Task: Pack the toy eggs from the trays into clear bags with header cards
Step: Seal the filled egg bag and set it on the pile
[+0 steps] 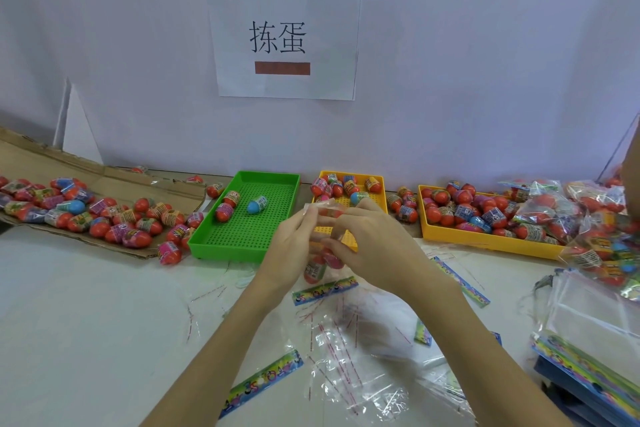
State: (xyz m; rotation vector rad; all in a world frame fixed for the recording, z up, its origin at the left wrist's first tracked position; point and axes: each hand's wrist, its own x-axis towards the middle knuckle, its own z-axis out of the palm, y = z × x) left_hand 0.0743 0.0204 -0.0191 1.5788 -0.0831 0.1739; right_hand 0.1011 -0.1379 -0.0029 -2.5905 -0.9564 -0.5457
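Glossy plastic eggs (442,197), perforated tray (246,229).

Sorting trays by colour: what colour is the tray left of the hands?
Bright green, with a perforated grid floor; the head view, the only one, shows it clearly.

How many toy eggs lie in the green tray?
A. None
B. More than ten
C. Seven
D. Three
D: the green tray holds three toy eggs, two red ones and one blue one; the rest of its floor is bare.
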